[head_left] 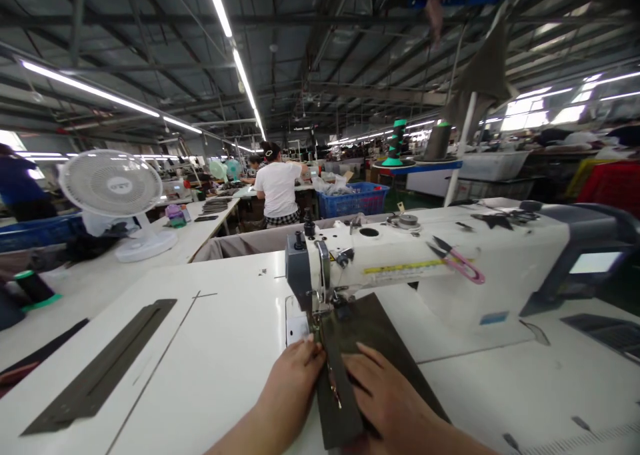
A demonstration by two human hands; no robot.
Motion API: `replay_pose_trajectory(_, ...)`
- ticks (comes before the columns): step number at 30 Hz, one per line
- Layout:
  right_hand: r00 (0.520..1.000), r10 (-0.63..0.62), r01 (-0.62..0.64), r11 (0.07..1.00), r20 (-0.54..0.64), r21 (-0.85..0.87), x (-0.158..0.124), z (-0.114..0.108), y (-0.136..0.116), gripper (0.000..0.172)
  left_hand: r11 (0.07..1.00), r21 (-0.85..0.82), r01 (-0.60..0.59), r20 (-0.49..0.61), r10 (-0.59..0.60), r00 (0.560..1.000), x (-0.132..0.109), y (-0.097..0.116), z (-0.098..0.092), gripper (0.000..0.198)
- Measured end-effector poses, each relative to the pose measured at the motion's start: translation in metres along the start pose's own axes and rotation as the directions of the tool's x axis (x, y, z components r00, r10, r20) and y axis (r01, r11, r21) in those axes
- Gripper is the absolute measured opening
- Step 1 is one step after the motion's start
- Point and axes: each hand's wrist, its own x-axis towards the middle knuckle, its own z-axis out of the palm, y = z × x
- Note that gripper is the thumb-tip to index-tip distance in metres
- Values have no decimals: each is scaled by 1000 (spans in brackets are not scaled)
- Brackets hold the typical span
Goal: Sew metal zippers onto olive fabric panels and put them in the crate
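Observation:
A dark olive fabric piece (383,328) lies under the needle area of a white sewing machine (370,262). A narrower folded strip of it runs toward me, with a small shiny metal piece (334,388) on top that I cannot make out clearly. My left hand (293,382) grips the strip's left edge just in front of the presser foot, its fingers close together. On the right side of the strip, my right hand (387,395) lies over the fabric with its fingers stretched out and apart. The thumb of that hand is hidden.
Another dark fabric piece (107,358) lies on the white tabletop (225,348) to the left. Pink-handled scissors (463,265) rest against the machine arm. A white fan (117,188) stands left; thread cones (397,142) stand behind. A person (280,185) works beyond, near a blue basket (353,202).

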Motion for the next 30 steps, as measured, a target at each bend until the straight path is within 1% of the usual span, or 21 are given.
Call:
replay_pose_trajectory(2,986,-97,87,993,-133,-80,-10,6,-14,17,1000,-2,18,-7,-18,1000,-3,2,0,29)
replay_pose_trajectory(3,978,-125,106,987,-169,-116,-14,9,-20,15,1000,-10,24,-11,-25,1000,-4,2,0,30)
replay_pose_trajectory(5,974,-143,114,980,-176,-161,-15,11,-28,22,999,-33,31,-22,-32,999,-4,3,0,30)
replay_pose_trajectory(9,975,-130,102,983,-182,-153,-11,6,-33,27,1000,-26,16,-47,-17,999,-9,6,-1,30)
replay_pose_trajectory(12,973,-151,132,984,-175,-119,-11,2,-33,29,999,21,-38,-68,39,997,-16,10,1,29)
replay_pose_trajectory(16,974,-146,125,984,-173,-129,-15,9,-32,29,996,52,-73,-78,77,994,-20,14,3,26)
replay_pose_trajectory(22,954,-140,103,983,-264,-149,-13,21,-24,25,995,54,-85,-139,92,986,-12,10,4,22)
replay_pose_trajectory(27,939,-92,64,993,-332,-96,-5,26,-15,28,987,97,-125,-187,142,972,-4,3,6,18)
replay_pose_trajectory(30,938,-87,60,994,-337,-89,-1,31,-9,29,987,98,-126,-189,143,972,4,1,5,14)
